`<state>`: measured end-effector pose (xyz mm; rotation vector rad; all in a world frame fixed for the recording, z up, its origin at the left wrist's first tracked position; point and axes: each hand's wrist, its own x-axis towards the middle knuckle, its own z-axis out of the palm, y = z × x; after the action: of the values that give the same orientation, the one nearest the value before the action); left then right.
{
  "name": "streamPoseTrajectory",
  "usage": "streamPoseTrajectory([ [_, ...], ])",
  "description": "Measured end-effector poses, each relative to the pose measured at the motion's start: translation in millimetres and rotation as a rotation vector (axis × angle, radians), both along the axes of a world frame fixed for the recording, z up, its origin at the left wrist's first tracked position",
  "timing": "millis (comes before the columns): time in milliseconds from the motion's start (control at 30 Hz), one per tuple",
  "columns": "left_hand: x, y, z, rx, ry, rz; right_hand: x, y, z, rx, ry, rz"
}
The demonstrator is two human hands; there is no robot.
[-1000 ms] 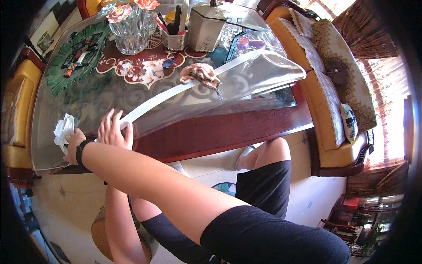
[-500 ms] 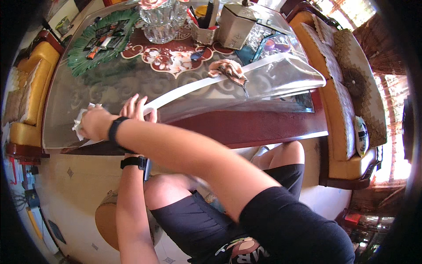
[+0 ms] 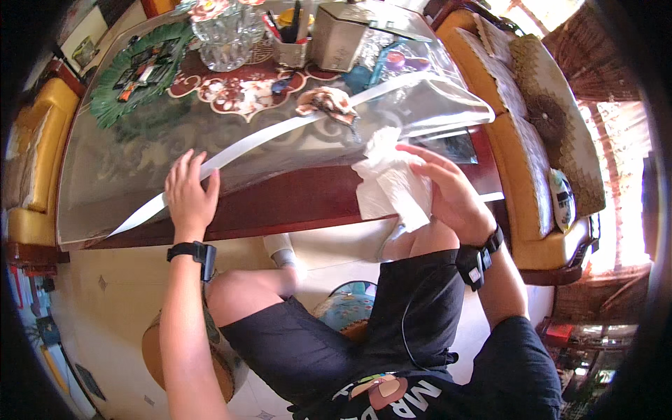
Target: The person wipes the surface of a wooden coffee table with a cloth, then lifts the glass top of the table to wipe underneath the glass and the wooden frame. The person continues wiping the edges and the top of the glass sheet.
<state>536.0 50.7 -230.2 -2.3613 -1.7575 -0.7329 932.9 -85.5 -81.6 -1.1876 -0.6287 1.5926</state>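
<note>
My left hand [image 3: 190,199] rests with fingers stretched out on a long white strip [image 3: 259,142] along the folded-back edge of a clear plastic table cover [image 3: 133,157]. Crumpled white tissue [image 3: 392,185] hangs from my right hand [image 3: 453,192], pinched between thumb and fingers above the table's front edge. Beyond the strip's middle lies a bunched brown and orange cloth [image 3: 327,103], partly over the strip. Below the fold, the dark red wood of the table [image 3: 294,199] is bare.
Toward the back stand a glass vase [image 3: 225,43], a pen holder [image 3: 290,50] and a lidded box [image 3: 337,38]. A green leaf-shaped tray [image 3: 115,91] lies at the far left. Yellow sofas flank the table, with one sofa [image 3: 483,105] on the right.
My right hand has swung from the far left, where it crossed over my left arm, to the right with the tissue. My left hand stays near the strip, shifted slightly left.
</note>
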Motion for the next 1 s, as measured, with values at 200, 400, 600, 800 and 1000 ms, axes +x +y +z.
streamPoseTrajectory([
  [200,-1,3,-2,-0.001,-0.015,-0.008,18,-54,-20,0.032,-0.324,-0.156],
  [400,-4,3,-6,0.023,0.016,0.018,26,-72,-13,0.069,-0.583,-0.048],
  [600,-3,4,-4,0.018,0.017,0.004,62,-81,-16,0.229,-0.943,-0.123],
  [800,-4,1,-3,-0.014,0.019,0.022,40,-56,-14,0.582,-1.531,-0.291],
  [1000,2,4,-3,0.012,0.028,0.002,-35,-34,-93,0.718,-1.598,0.136],
])
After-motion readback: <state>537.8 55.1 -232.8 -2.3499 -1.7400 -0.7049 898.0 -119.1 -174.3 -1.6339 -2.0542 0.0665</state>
